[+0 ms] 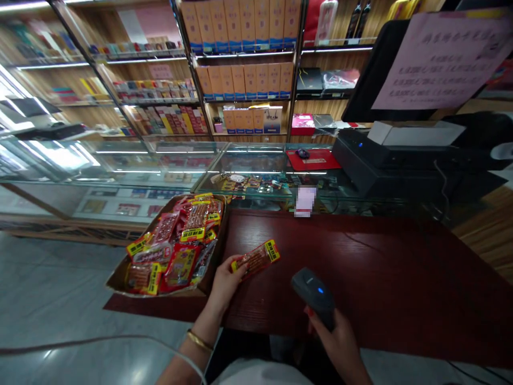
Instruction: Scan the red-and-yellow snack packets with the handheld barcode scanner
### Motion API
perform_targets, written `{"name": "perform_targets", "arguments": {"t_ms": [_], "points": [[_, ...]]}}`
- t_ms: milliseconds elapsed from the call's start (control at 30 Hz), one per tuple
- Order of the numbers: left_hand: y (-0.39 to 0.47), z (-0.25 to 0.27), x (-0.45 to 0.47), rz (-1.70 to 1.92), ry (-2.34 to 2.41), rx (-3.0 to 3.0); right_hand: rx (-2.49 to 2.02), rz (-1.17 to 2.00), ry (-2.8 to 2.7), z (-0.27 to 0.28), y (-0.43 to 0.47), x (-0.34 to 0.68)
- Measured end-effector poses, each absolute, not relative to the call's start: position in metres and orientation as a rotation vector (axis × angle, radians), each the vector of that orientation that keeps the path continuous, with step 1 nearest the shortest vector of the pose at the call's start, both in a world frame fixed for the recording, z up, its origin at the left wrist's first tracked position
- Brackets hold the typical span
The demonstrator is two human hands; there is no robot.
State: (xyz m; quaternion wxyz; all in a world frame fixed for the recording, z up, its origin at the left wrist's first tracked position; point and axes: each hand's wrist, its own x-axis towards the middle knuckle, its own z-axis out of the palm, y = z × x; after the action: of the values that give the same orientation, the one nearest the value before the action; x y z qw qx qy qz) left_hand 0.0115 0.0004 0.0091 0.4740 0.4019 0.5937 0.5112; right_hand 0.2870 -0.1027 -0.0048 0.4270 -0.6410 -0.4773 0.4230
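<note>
Between the thumb and fingers of my left hand (227,282) is one end of a snack packet (256,259), red and yellow with a clear window showing brown sticks. The packet is just over the dark red counter (360,262); whether it touches the wood I cannot tell. My right hand (334,337) is wrapped around the handle of a dark grey barcode scanner (313,291), which has a blue light on top. The scanner's head points up and left, apart from the packet. Left of my left hand, a cardboard box (218,251) holds many similar packets (182,264).
A glass display case (168,155) runs behind the counter. At the right stand a monitor (377,69) with a pink notice and a black cash drawer (368,166). A mouse (302,153) lies on a red mat (320,160). A cable (120,338) crosses the lower left.
</note>
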Motion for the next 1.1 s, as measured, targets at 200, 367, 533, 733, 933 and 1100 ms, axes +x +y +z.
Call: {"name": "perform_targets", "arguments": {"t_ms": [200, 367, 533, 733, 933, 1100], "points": [[0.006, 0.004, 0.01, 1.275, 1.338, 1.012, -1.567, 1.202, -1.066, -0.008, -0.104, 0.278], [0.013, -0.001, 0.011, 1.257, 1.269, 1.348, -1.576, 1.173, -1.048, -0.009, -0.096, 0.282], [0.006, -0.014, 0.003, 0.945, 1.258, 2.072, -1.634, 1.129, -1.043, -0.015, -0.096, 0.295], [0.004, -0.018, 0.006, 0.973, 1.693, 2.005, -1.718, 1.169, -1.042, -0.016, -0.098, 0.291], [0.009, -0.012, 0.021, 0.852, 1.912, 1.938, -1.595, 1.224, -0.949, -0.01, -0.099, 0.286], [0.016, -0.003, 0.028, 1.24, 1.426, 1.33, -1.604, 1.252, -0.955, -0.011, -0.101, 0.288]]}}
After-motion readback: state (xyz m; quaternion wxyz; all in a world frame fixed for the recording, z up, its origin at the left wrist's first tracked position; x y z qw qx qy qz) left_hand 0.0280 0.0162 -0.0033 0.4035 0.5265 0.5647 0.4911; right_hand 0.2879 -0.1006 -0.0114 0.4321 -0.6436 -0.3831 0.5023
